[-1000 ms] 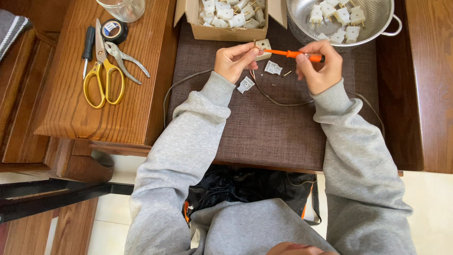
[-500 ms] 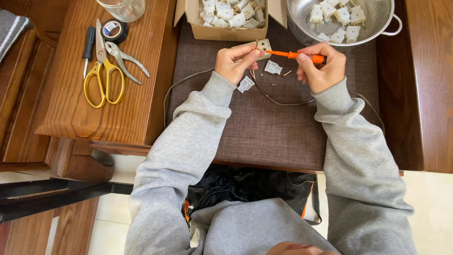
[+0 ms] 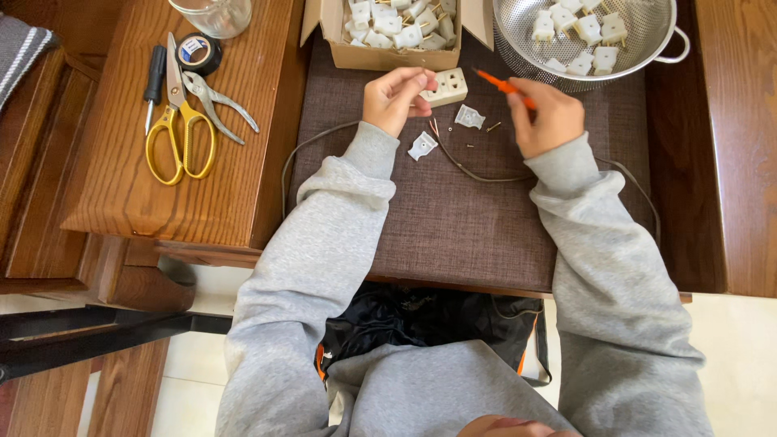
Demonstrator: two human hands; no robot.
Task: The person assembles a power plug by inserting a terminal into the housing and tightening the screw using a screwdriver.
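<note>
**Head view: two hands, one socket block, one screwdriver**

Left hand (image 3: 394,99): fingers curled, tips pinching one short end of a cream socket block (image 3: 446,86). The block's long axis runs roughly left to right with a slight upward tilt; its free end points away from the fingertips toward the right hand. Slotted face turned up to the camera.

Right hand (image 3: 549,115): fingers closed round the handle of an orange screwdriver (image 3: 499,83). Its long axis runs diagonally; the tip points up and left, away from the knuckles, toward the block. The tip stands apart from the block, with a clear gap between.

Below the left fingertips: bare copper ends of a dark cable (image 3: 477,171), which trails across the brown mat (image 3: 453,218) toward the right wrist.

Between the two hands, on the mat: a small white cover piece (image 3: 469,116) and a loose screw (image 3: 493,126). Just below the left thumb: a second white cover piece (image 3: 422,146).

Beyond the left fingers: a cardboard box (image 3: 388,55) of white plugs. Beyond the right fingers: a metal colander (image 3: 518,40) holding more white plugs.

Well off to the left of the left hand, on the wooden table (image 3: 243,162): yellow-handled scissors (image 3: 180,129), grey pliers (image 3: 214,101), a black-handled tool (image 3: 152,81), a roll of black tape (image 3: 197,52) and a glass jar (image 3: 214,14).

Both arms wear grey sleeves (image 3: 324,235).
</note>
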